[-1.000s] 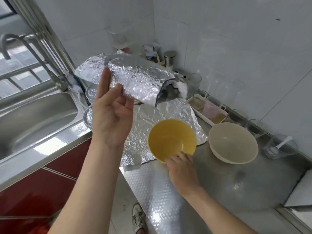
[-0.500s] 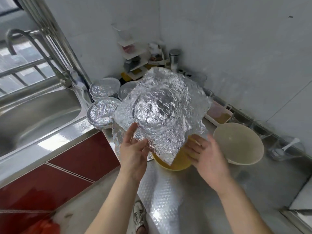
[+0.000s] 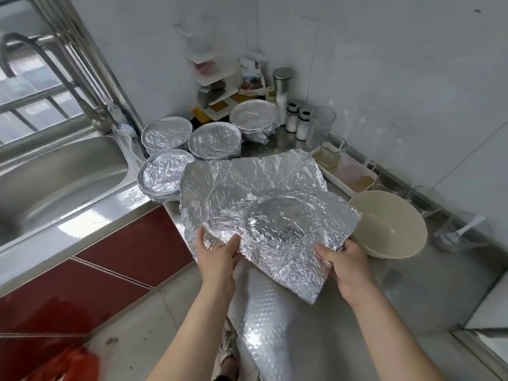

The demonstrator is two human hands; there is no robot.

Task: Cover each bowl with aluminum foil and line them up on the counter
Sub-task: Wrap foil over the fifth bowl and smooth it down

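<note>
A crumpled aluminum foil sheet (image 3: 275, 215) lies draped over the yellow bowl, which is fully hidden; a round rim shape shows through the foil. My left hand (image 3: 217, 254) grips the sheet's near-left edge, fingers curled on it. My right hand (image 3: 343, 257) grips the near-right edge, thumb on top. More foil (image 3: 261, 171) lies flat on the counter behind. Several foil-covered bowls (image 3: 165, 171) stand grouped behind and to the left. An uncovered cream bowl (image 3: 390, 224) sits to the right.
The steel sink (image 3: 55, 182) and faucet (image 3: 35, 50) are at left. A white tray (image 3: 346, 171) with glasses, shakers and a corner rack line the back wall. A small glass bowl with a spoon (image 3: 459, 232) sits at far right.
The lifted foil came down over the yellow bowl, hiding it. My right hand left the bowl's rim and took the foil's right edge; my left hand moved down to the left edge.
</note>
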